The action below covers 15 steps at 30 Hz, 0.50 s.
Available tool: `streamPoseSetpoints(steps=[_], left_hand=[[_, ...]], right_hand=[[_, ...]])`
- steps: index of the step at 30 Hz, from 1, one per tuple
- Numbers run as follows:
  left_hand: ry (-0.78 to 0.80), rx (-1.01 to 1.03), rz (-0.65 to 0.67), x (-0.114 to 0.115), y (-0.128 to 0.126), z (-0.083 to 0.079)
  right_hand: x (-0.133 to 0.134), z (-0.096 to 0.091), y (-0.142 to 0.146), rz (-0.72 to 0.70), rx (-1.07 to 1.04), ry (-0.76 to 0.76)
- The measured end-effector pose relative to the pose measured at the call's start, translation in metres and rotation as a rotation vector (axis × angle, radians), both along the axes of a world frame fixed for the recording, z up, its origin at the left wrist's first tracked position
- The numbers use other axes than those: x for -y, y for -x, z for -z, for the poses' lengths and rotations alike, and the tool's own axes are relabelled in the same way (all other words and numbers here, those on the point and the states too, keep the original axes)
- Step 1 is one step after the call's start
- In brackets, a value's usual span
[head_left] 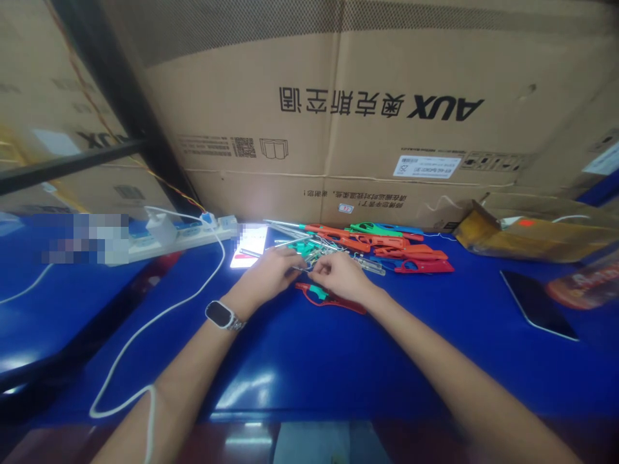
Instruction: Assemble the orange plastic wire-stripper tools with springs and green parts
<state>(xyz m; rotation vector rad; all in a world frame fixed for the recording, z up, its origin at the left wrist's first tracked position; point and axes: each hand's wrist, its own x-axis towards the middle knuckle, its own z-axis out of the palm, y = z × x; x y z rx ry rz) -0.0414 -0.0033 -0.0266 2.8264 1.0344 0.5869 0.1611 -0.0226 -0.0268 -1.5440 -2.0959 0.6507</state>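
Note:
Both my hands meet over a blue table (338,361), just in front of a pile of red, green and blue plastic lighter-like parts with metal rods (382,245). My left hand (271,274), with a smartwatch (221,315) on its wrist, has its fingers closed in a pinch on a small thin metal piece. My right hand (338,274) is closed too, pinching the same small piece from the other side. Under my right hand lies a red handle with a teal trigger (324,296). What exactly the fingers hold is too small to name.
A lit phone (249,245) lies behind my left hand. A white power strip (184,232) with a charger and a white cable (145,335) runs along the left. A dark phone (538,303) lies at right. Large cardboard boxes (338,109) wall the back.

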Motion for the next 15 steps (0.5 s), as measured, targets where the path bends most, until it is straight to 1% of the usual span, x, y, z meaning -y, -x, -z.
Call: streamPoseSetpoints(steps=[5, 8, 12, 15], left_hand=[[-0.010, -0.025, -0.009, 0.002, -0.004, -0.001], [-0.005, -0.016, -0.009, 0.001, -0.003, 0.000], [0.000, 0.009, 0.001, -0.001, 0.000, 0.001], [0.010, 0.028, 0.013, -0.001, 0.002, 0.001]], right_hand=[[0.001, 0.002, -0.002, -0.031, -0.030, -0.025], [0.005, -0.003, -0.008, -0.049, -0.030, -0.060], [0.014, -0.014, -0.016, -0.033, 0.058, -0.088], [0.021, -0.017, -0.018, -0.006, 0.151, -0.077]])
